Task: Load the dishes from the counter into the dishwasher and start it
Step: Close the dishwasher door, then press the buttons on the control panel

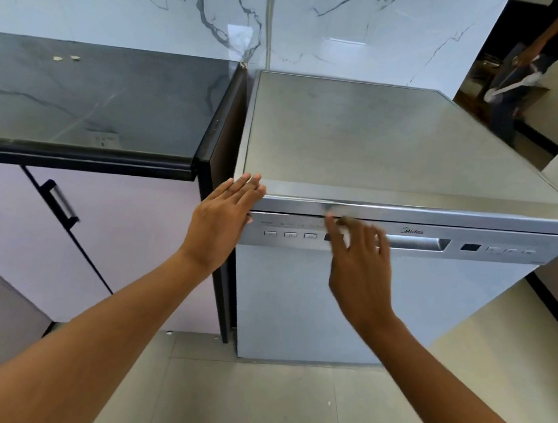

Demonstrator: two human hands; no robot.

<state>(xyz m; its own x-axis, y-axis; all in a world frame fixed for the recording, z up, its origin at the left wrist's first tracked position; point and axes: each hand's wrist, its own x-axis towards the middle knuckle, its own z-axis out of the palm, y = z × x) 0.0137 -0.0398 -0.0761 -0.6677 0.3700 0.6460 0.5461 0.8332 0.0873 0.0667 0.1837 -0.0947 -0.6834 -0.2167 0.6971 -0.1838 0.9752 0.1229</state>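
A silver dishwasher (380, 311) stands on the floor with its door closed. Its control panel (289, 234) shows small buttons on the left, a recessed handle (419, 243) in the middle and a dark display (470, 247) on the right. My left hand (221, 226) lies flat against the dishwasher's top left front corner, fingers straight and holding nothing. My right hand (358, 261) hovers in front of the control panel, fingers spread and blurred by motion, empty. The black counter (93, 98) to the left carries no dishes in view.
A cabinet door with a black handle (59, 203) sits under the counter. A white marble wall (291, 19) backs everything. Two small crumbs (66, 58) lie on the counter. Another person (523, 71) stands in the doorway at the far right. Tiled floor (285, 401) spreads below.
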